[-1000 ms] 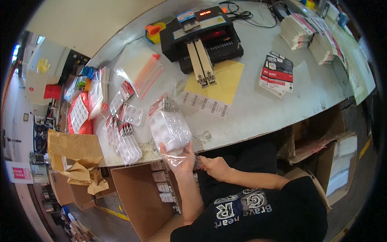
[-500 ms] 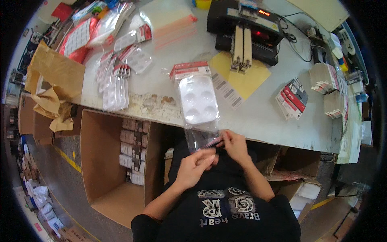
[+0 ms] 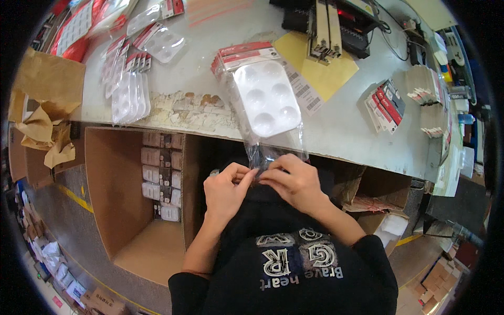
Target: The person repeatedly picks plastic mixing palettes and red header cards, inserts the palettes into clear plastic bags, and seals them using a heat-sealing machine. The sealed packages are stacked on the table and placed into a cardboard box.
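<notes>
A white paint palette (image 3: 266,100) with round wells lies in a clear plastic bag (image 3: 261,152) over the table's front edge. Under and behind it are more bagged pieces with red-and-white header cards (image 3: 244,55). The near end of the bag hangs past the edge, and both hands meet there. My left hand (image 3: 226,190) pinches this end between thumb and forefinger. Close beside it, my right hand (image 3: 294,181) has its fingers closed on the same plastic, knuckles up. The exact fold between the fingertips is too small to make out.
Bagged palettes (image 3: 131,97) lie at the left of the table. A black machine (image 3: 349,26) stands at the back, near a yellow envelope (image 3: 336,76). Red-and-white cards (image 3: 386,106) and card stacks (image 3: 424,86) sit right. An open carton (image 3: 134,210) stands below the table.
My left hand has come up to the bag's end and closed on it. My right hand has turned and moved slightly left beside it. The whole view has shifted a little.
</notes>
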The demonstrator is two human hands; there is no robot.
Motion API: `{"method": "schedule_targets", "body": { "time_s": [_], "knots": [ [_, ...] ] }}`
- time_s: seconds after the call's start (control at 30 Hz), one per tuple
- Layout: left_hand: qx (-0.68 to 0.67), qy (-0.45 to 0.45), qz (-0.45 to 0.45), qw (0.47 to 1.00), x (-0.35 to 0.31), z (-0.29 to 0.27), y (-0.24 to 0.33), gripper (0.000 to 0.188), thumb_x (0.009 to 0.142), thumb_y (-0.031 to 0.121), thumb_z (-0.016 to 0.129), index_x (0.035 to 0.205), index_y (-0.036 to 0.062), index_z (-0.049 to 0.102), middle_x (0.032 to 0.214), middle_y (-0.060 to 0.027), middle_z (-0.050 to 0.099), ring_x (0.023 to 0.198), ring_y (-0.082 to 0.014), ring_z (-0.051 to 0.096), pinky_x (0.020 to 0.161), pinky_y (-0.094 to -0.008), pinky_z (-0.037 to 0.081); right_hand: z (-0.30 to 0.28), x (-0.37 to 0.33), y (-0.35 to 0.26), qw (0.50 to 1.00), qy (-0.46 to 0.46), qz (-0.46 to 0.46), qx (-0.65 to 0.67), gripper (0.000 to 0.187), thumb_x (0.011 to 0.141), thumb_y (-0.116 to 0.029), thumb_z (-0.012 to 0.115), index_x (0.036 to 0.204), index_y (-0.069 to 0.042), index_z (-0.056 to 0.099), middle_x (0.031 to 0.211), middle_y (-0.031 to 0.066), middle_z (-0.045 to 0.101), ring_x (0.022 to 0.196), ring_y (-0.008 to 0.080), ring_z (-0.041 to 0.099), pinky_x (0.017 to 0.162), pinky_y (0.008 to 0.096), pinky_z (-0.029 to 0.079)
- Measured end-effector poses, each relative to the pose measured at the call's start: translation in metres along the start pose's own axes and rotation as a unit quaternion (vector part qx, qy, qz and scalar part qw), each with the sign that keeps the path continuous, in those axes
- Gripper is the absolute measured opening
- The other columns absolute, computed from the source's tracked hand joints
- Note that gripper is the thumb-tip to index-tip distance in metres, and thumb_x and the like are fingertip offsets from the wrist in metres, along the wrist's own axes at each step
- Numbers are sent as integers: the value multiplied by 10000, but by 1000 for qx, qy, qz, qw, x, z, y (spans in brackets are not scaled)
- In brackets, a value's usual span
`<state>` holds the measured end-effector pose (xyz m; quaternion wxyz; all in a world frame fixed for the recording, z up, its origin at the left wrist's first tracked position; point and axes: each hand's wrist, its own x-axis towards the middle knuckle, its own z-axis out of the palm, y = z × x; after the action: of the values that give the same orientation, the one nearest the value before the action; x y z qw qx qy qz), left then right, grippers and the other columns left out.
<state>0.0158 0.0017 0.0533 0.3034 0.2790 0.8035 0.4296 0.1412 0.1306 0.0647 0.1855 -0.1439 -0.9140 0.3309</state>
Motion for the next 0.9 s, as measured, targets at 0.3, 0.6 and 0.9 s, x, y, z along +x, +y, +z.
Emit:
{"method": "schedule_targets", "body": {
  "time_s": [0.3, 0.6, 0.9],
  "knots": [
    [51, -23, -29, 998, 2, -12, 7, 239, 847, 242, 685, 759, 20, 699, 661, -99, 683, 548, -177, 661, 514, -270, 477, 26, 7, -6, 999, 20, -45, 22, 216, 671, -78, 764, 834, -65, 623, 824, 55, 577, 719, 234, 575, 594, 328, 476],
    [-40, -56, -68, 995, 5, -16, 3, 130, 840, 114, 693, 821, -13, 670, 702, -72, 692, 639, -59, 631, 586, -218, 481, -75, -205, 100, 933, 25, 282, -222, 187, 791, -96, 673, 949, -52, 584, 993, 145, 581, 872, 311, 588, 696, 397, 508],
    [393, 44, 591, 703, 29, -31, -11, 344, 764, 138, 713, 1059, 316, 701, 991, 28, 453, 874, -121, 476, 763, -299, 402, -146, -164, 128, 932, 72, 225, -275, 304, 734, -61, 699, 1027, -132, 663, 915, 100, 630, 806, 261, 618, 687, 403, 504]
  ]
}}
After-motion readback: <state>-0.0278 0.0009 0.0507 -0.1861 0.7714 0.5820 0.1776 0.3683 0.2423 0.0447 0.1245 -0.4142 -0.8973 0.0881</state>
